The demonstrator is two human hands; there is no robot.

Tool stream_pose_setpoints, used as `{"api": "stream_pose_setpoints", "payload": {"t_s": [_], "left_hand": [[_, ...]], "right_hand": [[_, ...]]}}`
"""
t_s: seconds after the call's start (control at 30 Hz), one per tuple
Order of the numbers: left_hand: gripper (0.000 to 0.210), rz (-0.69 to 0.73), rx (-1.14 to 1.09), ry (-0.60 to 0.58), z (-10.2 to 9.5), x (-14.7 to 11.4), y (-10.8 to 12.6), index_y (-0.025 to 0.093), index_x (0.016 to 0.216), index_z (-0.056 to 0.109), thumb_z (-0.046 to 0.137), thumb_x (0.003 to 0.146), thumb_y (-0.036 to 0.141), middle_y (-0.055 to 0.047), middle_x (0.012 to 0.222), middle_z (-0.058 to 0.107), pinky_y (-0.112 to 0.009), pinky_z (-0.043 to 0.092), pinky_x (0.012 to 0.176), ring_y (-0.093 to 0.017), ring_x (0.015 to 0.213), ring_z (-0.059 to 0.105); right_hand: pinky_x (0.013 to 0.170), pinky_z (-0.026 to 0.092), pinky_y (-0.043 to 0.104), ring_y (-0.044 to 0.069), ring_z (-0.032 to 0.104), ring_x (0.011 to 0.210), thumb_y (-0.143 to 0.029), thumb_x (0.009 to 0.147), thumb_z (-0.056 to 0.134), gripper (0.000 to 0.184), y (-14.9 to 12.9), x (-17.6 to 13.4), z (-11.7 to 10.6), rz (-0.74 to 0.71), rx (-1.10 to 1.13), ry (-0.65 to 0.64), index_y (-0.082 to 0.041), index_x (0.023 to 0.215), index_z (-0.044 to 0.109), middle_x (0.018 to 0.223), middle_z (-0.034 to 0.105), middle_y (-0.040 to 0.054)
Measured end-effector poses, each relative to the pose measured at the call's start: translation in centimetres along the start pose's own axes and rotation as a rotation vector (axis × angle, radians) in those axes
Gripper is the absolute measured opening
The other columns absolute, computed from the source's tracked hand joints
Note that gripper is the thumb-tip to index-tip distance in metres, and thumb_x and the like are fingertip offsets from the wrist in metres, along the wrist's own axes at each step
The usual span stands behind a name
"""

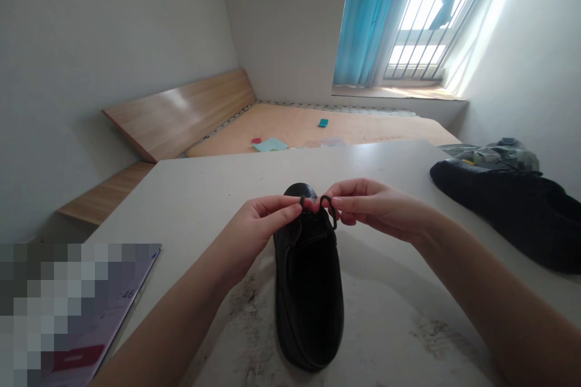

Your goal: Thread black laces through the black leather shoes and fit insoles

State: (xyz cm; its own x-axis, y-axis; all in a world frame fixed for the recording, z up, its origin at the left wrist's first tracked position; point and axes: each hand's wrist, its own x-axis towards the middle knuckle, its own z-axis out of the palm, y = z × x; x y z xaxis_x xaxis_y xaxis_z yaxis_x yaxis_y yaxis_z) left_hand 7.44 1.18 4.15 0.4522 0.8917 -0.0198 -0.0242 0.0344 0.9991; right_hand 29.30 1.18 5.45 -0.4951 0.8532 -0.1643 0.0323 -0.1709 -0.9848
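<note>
A black shoe (309, 314) stands on the white table in front of me, its toe pointing away and its opening towards me. Over its front, my left hand (267, 214) pinches a dark shoelace between thumb and fingers. From the other side, my right hand (370, 205) pinches the shoelace (334, 217) too, and a loop of it curves up by the fingertips and hangs along the shoe's right side. The fingertips of both hands almost meet above the tongue. Part of the lacing is hidden behind the fingers.
Another black shoe (503, 208) lies at the right of the white table (204, 193), beside a greenish cloth bundle (508, 154). A partly pixelated screen or printed sheet (122, 296) is at the left edge. Beyond stands a bed (281, 118) with small items on it.
</note>
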Motion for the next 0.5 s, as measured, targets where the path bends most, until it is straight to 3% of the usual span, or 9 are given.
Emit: {"api": "stream_pose_setpoints", "payload": {"t_s": [0.17, 0.33, 0.5], "left_hand": [[0.021, -0.009, 0.017, 0.134, 0.6, 0.2, -0.6, 0.016, 0.087, 0.072, 0.07, 0.075, 0.033, -0.005, 0.089, 0.075, -0.029, 0.049, 0.084, -0.019, 0.088, 0.067], [0.022, 0.058, 0.172, 0.266, 1.6, 0.6, -1.4, 0.014, 0.084, 0.067, 0.068, 0.074, 0.034, -0.005, 0.077, 0.072, -0.026, 0.048, 0.065, -0.017, 0.071, 0.065], [0.023, 0.106, 0.252, 0.344, 2.5, 0.8, -1.5, 0.014, 0.09, 0.069, 0.063, 0.077, 0.032, -0.006, 0.083, 0.073, -0.026, 0.048, 0.067, -0.018, 0.075, 0.065]], "right_hand": [[0.059, 0.034, 0.021, 0.007, 0.044, 0.064, -0.033, 0.079, 0.069, 0.018, 0.2, 0.1, 0.8, -0.027, -0.067, 0.103, -0.017, 0.086, 0.067, 0.076, 0.057, -0.0012], [0.061, 0.036, 0.024, 0.01, 0.048, 0.069, -0.035, 0.078, 0.067, 0.02, 0.7, 0.4, 2.0, -0.163, -0.219, 0.159, -0.017, 0.087, 0.066, 0.08, 0.061, 0.0011], [0.062, 0.038, 0.027, 0.012, 0.048, 0.068, -0.032, 0.08, 0.063, 0.016, 0.8, 0.4, 2.6, -0.257, -0.494, 0.244, -0.018, 0.084, 0.068, 0.078, 0.063, 0.0018]]}}
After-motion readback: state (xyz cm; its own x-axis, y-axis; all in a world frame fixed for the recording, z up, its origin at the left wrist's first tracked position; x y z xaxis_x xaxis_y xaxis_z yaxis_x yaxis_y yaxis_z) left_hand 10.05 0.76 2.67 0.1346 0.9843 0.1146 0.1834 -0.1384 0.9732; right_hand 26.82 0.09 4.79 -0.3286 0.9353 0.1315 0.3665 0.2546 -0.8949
